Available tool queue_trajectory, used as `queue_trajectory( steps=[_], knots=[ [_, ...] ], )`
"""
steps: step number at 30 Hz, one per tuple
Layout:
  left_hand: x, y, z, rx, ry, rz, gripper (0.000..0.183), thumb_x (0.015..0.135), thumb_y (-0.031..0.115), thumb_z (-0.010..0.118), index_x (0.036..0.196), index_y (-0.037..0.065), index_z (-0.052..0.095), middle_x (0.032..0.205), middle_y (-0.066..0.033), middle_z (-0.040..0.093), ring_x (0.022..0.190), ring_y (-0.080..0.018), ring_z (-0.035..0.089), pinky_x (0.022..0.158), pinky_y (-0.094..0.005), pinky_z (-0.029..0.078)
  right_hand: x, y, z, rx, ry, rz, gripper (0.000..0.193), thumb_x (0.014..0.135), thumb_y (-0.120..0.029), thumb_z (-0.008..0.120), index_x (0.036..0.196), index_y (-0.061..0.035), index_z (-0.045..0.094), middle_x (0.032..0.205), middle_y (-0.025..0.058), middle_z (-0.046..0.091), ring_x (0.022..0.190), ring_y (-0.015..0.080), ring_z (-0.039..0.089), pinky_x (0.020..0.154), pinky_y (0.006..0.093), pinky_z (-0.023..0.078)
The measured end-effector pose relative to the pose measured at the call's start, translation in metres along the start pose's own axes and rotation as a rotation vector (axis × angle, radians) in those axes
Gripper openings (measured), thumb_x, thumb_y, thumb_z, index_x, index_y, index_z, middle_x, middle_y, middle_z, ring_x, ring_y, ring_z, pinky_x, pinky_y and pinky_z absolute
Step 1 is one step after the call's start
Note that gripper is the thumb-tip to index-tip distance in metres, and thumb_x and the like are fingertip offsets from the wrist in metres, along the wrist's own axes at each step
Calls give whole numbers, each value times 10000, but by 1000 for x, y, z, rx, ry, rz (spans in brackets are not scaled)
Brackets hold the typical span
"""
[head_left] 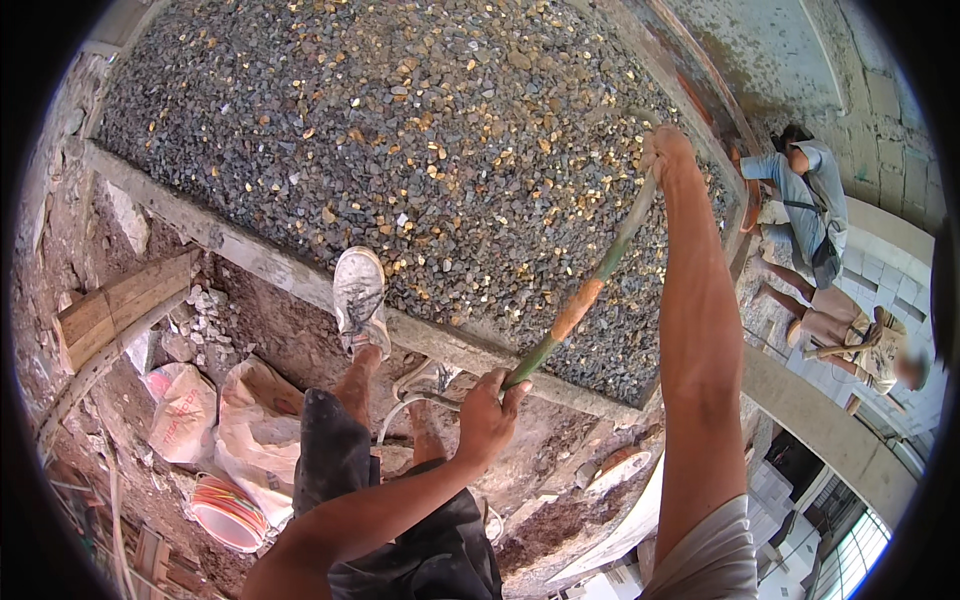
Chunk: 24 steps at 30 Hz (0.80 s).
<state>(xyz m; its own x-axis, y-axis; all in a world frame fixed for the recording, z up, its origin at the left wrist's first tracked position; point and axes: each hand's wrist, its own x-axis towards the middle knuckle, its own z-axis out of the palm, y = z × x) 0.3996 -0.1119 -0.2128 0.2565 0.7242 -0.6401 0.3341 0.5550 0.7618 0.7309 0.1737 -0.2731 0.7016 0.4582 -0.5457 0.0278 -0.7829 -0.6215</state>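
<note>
A long green hose with a brown-orange wrapped patch runs slantwise between my hands over a bed of wet-looking gravel. Around its near part, above the bed's front edge, my left hand is closed. My right hand grips the hose farther out, with that arm stretched over the right side of the gravel. Past the right fist a pale curved shape shows; whether it is hose end or water I cannot tell. Below the left hand, a thin grey hose loops down beside my legs.
A concrete kerb edges the gravel, and my shoe stands on it. Left lie wooden boards, white sacks and a striped bucket. Two people are at right, one in a grey-blue shirt, another holding a tool.
</note>
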Motion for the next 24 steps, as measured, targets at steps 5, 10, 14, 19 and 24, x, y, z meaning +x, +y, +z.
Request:
queue_trajectory(
  steps=[5, 10, 14, 19, 24],
  knots=[
    [-4, -2, 2, 34, 12, 25, 277, 865, 282, 591, 869, 8, 545, 687, -160, 541, 615, -322, 531, 577, -411, 389, 20, 21, -11, -121, -98, -48, 243, 811, -18, 434, 1001, 64, 561, 576, 42, 465, 406, 141, 445, 346, 291, 346],
    [-9, -1, 3, -1, 35, -26, 251, 856, 257, 603, 872, 11, 553, 675, -153, 543, 605, -319, 535, 577, -408, 392, -9, 5, 17, 94, -146, 0, 170, 818, 4, 425, 925, 41, 552, 573, 34, 452, 401, 127, 408, 331, 271, 323],
    [-13, -2, 4, -6, -26, -82, 237, 850, 248, 609, 871, 17, 557, 674, -152, 546, 606, -321, 534, 574, -406, 394, -25, 2, 34, 161, -238, 28, 122, 861, -41, 406, 906, 2, 512, 577, 18, 437, 397, 114, 375, 325, 260, 307],
    [-22, -2, 6, 54, -138, -110, 286, 849, 301, 608, 903, 22, 579, 676, -160, 548, 640, -330, 550, 578, -394, 400, -32, 8, 41, 27, -335, 86, 124, 891, -87, 378, 956, -26, 464, 589, 2, 429, 409, 100, 355, 328, 245, 282],
    [-33, -4, 14, 20, -171, -85, 271, 846, 284, 615, 904, 21, 587, 637, -159, 526, 576, -302, 523, 555, -391, 390, -66, 6, 52, 49, -412, 153, 132, 897, -91, 360, 932, -18, 464, 593, -3, 414, 417, 91, 330, 334, 234, 266]
  ],
)
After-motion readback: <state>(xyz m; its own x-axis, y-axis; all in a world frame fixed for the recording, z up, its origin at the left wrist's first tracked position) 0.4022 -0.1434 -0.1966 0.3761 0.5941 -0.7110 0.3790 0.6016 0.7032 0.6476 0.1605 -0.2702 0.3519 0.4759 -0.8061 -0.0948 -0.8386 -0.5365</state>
